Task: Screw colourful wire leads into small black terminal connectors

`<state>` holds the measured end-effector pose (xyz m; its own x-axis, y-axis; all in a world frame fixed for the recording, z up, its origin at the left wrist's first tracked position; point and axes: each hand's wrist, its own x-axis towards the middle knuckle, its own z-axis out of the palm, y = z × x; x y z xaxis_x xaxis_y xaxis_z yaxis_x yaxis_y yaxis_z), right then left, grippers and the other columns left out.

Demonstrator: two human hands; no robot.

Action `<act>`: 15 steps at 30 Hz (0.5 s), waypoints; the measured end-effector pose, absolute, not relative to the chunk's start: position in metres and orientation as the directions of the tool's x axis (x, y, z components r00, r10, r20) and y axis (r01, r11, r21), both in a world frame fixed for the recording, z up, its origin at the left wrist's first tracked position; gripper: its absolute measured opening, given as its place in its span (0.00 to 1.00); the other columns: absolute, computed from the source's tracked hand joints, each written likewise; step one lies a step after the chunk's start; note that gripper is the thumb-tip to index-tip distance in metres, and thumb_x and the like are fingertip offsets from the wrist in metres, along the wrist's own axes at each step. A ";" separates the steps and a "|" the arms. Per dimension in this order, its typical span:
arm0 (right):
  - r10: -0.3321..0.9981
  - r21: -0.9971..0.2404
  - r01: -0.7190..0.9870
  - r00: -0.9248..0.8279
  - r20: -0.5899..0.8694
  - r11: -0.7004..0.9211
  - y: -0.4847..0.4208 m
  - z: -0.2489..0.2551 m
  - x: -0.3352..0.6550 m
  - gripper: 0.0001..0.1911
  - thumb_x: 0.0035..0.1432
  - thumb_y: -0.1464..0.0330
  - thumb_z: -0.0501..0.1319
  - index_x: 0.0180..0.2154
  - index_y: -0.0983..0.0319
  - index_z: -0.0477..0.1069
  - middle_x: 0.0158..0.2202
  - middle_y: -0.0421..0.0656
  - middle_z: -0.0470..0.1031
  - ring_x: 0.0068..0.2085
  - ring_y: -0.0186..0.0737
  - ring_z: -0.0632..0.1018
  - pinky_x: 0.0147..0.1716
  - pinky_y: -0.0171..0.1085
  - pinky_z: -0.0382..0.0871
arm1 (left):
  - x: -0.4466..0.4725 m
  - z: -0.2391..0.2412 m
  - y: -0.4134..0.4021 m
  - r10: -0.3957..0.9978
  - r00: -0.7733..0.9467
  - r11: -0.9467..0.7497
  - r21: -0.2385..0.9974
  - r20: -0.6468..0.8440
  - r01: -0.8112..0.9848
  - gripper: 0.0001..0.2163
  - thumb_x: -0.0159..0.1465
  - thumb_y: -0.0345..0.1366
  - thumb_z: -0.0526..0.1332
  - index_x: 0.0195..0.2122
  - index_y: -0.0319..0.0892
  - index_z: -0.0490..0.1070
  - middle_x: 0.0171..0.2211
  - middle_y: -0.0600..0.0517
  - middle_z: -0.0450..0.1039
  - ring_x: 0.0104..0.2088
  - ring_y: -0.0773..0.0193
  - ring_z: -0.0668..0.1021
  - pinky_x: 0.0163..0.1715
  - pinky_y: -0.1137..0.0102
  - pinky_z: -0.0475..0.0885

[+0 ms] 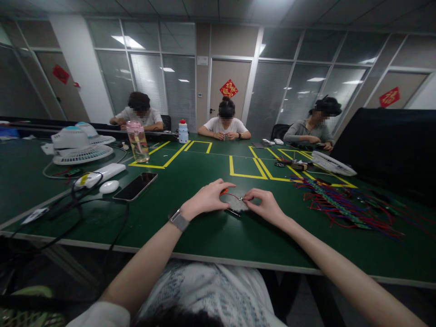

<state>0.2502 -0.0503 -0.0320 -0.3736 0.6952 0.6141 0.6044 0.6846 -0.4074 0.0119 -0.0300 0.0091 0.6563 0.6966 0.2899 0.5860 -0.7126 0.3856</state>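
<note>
My left hand point(208, 197), with a watch on its wrist, hovers low over the table with thumb and index finger spread apart. Between them shows a small orange thing point(224, 191), partly hidden by the fingers. Just below that thumb lies a thin black stick-like thing point(234, 212). My right hand point(264, 203) is closed in a pinch on a small light-coloured piece point(240, 199) at its fingertips, too small to name. From this piece a thin red wire point(232, 195) curves toward my left hand.
Left of my hands are a phone point(136, 186), a white oval case point(109, 186), black cables point(80, 204) and white fans point(80, 147). A bottle point(138, 143) stands farther back. Wired circuit boards point(335, 200) lie at right, near a dark screen point(388, 154). Three people sit across the table.
</note>
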 end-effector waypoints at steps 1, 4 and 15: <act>0.711 -0.415 0.622 -0.353 0.608 0.664 -0.049 -0.033 0.253 0.06 0.55 0.72 0.61 0.27 0.62 0.74 0.30 0.44 0.79 0.33 0.39 0.79 0.35 0.37 0.72 | 0.011 0.010 -0.029 0.712 0.625 -0.700 0.390 0.319 0.598 0.28 0.56 0.41 0.64 0.59 0.48 0.65 0.48 0.48 0.68 0.45 0.56 0.75 0.47 0.65 0.70; 0.761 -0.423 0.685 -0.307 0.571 0.593 -0.045 -0.035 0.259 0.06 0.54 0.71 0.61 0.27 0.62 0.75 0.30 0.45 0.79 0.32 0.39 0.79 0.35 0.37 0.72 | 0.010 0.012 -0.026 0.757 0.511 -0.652 0.407 0.408 0.640 0.21 0.61 0.40 0.60 0.56 0.46 0.68 0.46 0.48 0.70 0.45 0.57 0.75 0.48 0.65 0.70; 0.848 -0.359 0.791 -0.351 0.398 0.496 -0.041 -0.032 0.268 0.06 0.55 0.71 0.63 0.30 0.62 0.80 0.33 0.45 0.81 0.34 0.41 0.80 0.36 0.37 0.72 | 0.009 0.017 -0.026 0.801 0.286 -0.553 0.465 0.526 0.691 0.15 0.63 0.35 0.57 0.50 0.44 0.73 0.45 0.48 0.75 0.44 0.58 0.77 0.49 0.63 0.71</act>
